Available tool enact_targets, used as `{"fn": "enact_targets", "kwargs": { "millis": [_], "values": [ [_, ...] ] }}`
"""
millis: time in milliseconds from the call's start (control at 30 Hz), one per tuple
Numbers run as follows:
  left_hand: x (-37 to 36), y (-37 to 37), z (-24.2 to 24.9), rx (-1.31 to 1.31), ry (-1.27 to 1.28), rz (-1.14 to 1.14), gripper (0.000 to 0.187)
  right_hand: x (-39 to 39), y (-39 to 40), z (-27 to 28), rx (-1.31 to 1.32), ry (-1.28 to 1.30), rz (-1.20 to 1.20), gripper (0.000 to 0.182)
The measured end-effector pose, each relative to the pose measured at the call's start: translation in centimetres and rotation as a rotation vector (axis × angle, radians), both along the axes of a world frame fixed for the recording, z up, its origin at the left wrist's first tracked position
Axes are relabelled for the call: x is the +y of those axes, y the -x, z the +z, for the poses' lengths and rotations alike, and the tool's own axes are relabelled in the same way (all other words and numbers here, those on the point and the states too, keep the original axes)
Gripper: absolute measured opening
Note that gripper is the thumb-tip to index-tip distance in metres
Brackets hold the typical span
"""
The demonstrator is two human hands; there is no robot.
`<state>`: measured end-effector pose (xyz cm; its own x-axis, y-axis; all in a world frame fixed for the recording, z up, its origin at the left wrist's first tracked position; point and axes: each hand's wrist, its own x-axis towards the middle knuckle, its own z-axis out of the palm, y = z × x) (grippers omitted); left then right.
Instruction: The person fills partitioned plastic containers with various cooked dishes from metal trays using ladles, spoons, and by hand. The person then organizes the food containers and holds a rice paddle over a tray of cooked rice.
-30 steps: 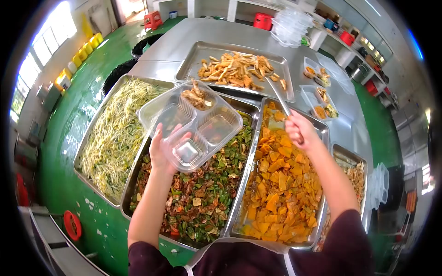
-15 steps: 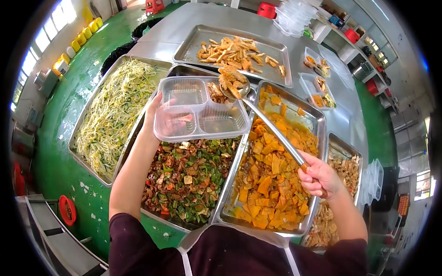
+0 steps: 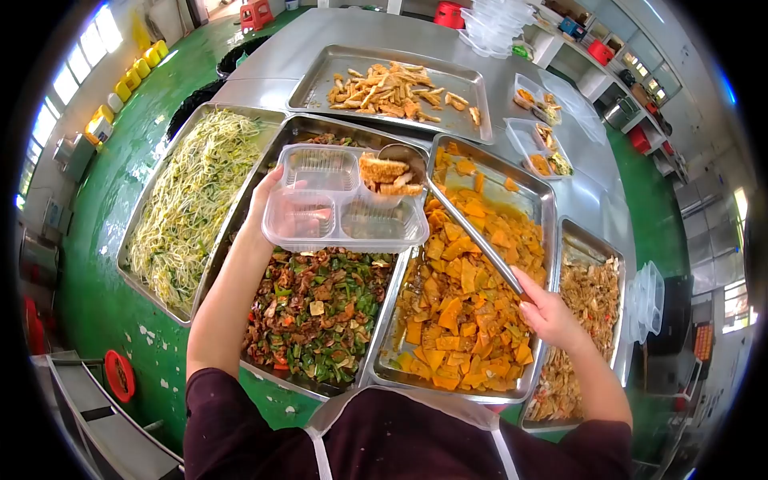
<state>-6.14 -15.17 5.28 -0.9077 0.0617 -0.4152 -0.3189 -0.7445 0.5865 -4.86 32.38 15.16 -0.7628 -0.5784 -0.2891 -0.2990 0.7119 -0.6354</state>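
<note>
My left hand (image 3: 270, 192) grips the left side of a clear divided container (image 3: 346, 200), held above the tray of meat and green peppers (image 3: 316, 316). Fried strips (image 3: 388, 174) lie in the container's upper right compartment. The bowl of a metal ladle (image 3: 472, 232) is tipped at that compartment, over the strips. My right hand (image 3: 548, 304) is closed around the ladle's handle, above the tray of orange pumpkin pieces (image 3: 468, 296). Behind the container stands a tray of fried strips (image 3: 392, 90).
Bean sprouts fill a tray (image 3: 196, 200) at left; shredded food fills another (image 3: 588, 320) at right. Filled containers (image 3: 538, 148) stand at back right, below stacked empty ones (image 3: 492, 28). More empty containers (image 3: 645, 302) are at the right edge. A red basin (image 3: 120, 376) is on the floor.
The ladle has tipped over, and its fried strips are now in the upper right compartment. The container sits slightly lower and further left in view.
</note>
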Motion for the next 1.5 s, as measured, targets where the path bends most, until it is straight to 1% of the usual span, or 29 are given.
{"fn": "enact_targets", "kwargs": {
  "millis": [33, 133, 233, 267, 367, 467, 567, 667, 700, 767, 800, 867, 967, 1067, 1167, 1267, 1333, 1367, 1467, 1500],
  "values": [
    [0.2, -0.2, 0.0, -0.004, 0.001, -0.004, 0.091, -0.2, -0.1, 0.1, 0.078, -0.032, 0.024, 0.058],
    [1.4, -1.0, 0.5, -0.022, 0.022, -0.007, 0.084, -0.5, -0.5, -0.2, 0.285, -0.087, 0.086, 0.058],
    [2.4, -1.5, 0.0, -0.04, -0.071, 0.054, 0.065, -0.7, -0.9, -0.5, 0.422, -0.143, 0.099, 0.058],
    [2.3, -1.8, -0.2, -0.002, -0.115, 0.029, 0.065, -0.7, -1.0, -0.5, 0.461, -0.167, 0.096, 0.059],
    [2.6, -1.6, -1.1, 0.117, -0.191, 0.066, 0.065, -0.4, -1.1, -0.6, 0.609, -0.187, 0.114, 0.06],
    [2.3, -1.6, -1.3, 0.191, -0.237, 0.037, 0.064, -0.3, -1.1, 0.2, 0.712, -0.243, 0.175, 0.06],
    [2.2, -1.8, -1.8, 0.218, -0.267, 0.029, 0.065, -0.3, -0.9, 1.2, 0.74, -0.387, 0.201, 0.06],
    [1.7, -1.9, -3.2, 0.262, -0.272, -0.004, 0.067, -0.5, -0.8, 1.4, 0.721, -0.297, 0.19, 0.061],
    [1.4, -1.9, -3.6, 0.285, -0.27, -0.018, 0.067, -0.8, -0.8, 1.4, 0.712, -0.233, 0.169, 0.06],
    [1.7, -2.2, -3.1, 0.287, -0.28, 0.026, 0.073, -1.3, -1.1, 1.5, 0.692, -0.103, 0.13, 0.06],
    [2.0, -2.4, -2.8, 0.288, -0.284, 0.048, 0.076, -1.5, -1.2, 1.7, 0.679, -0.091, 0.131, 0.06],
    [2.2, -2.8, -2.5, 0.303, -0.303, 0.069, 0.075, -1.6, -1.8, 2.1, 0.653, -0.067, 0.132, 0.061],
    [2.8, -3.1, -2.3, 0.272, -0.314, 0.12, 0.074, -2.1, -2.9, 2.7, 0.549, -0.17, 0.154, 0.061],
    [3.1, -3.3, -2.6, 0.241, -0.325, 0.127, 0.071, -3.0, -3.5, 2.7, 0.566, -0.196, 0.114, 0.06],
    [3.3, -4.3, -1.7, 0.205, -0.283, 0.147, 0.068, -3.0, -3.9, 2.4, 0.589, -0.086, 0.041, 0.059],
    [3.7, -5.2, -1.1, 0.206, -0.213, 0.162, 0.067, -2.7, -5.1, 2.6, 0.585, 0.002, 0.036, 0.059],
    [3.5, -5.5, -1.1, 0.248, -0.16, 0.173, 0.069, -2.8, -6.1, 2.9, 0.403, 0.029, -0.035, 0.059],
    [3.5, -5.9, -0.9, 0.244, -0.135, 0.171, 0.067, -2.9, -6.5, 3.1, 0.315, 0.046, -0.07, 0.059],
    [3.6, -7.4, -0.4, 0.249, -0.083, 0.168, 0.064, -4.1, -6.2, 3.1, 0.013, 0.156, -0.287, 0.058],
    [3.7, -8.1, -0.3, 0.261, -0.079, 0.169, 0.065, -4.7, -5.3, 2.9, 0.011, 0.163, -0.321, 0.057]
  ]
}}
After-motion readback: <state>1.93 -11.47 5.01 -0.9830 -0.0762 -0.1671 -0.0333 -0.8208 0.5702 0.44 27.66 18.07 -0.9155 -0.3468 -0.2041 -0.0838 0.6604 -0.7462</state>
